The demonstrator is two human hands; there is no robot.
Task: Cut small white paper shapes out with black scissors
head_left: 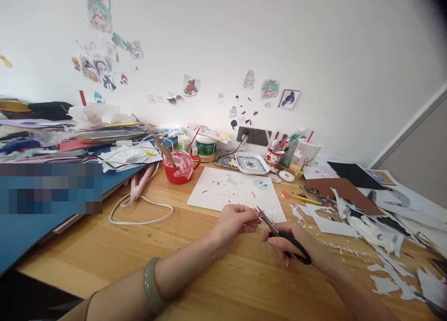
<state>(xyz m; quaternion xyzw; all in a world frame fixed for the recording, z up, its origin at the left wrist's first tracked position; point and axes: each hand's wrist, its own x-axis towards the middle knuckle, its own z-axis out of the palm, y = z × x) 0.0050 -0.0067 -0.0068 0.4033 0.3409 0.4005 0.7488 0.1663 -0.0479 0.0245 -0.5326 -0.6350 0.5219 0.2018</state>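
Running out toward the near side, bare wood of the table (226, 284) opens between the two forearms, and more of it shows left of the left forearm, up to the white cord (143, 222). The near left edge of the table drops to something dark. Above that corner, a blue board (38, 232) covers the left side, its rim reaching over the wood. The wall (216, 28) closes off the back, with the red mug (177, 174), dish (252, 163) and pen cup (275, 156) in front of it. On the right, room is tight: paper scraps (373, 232) spread near the right hand, and a brown sheet (344, 195) lies behind them.

The scissors (273, 228) are in the right hand (303, 239), its fingers wrapped about the black handles, the blades slanting up and left to the fingertips of the left hand (233, 221). That hand is clenched in a pinch, thumb against finger; whatever may be between them is too small to tell. Both hands are at the near edge of the white sheet (213, 183), which carries small coloured bits (232, 180). A bangle (152, 284) rings the left forearm.
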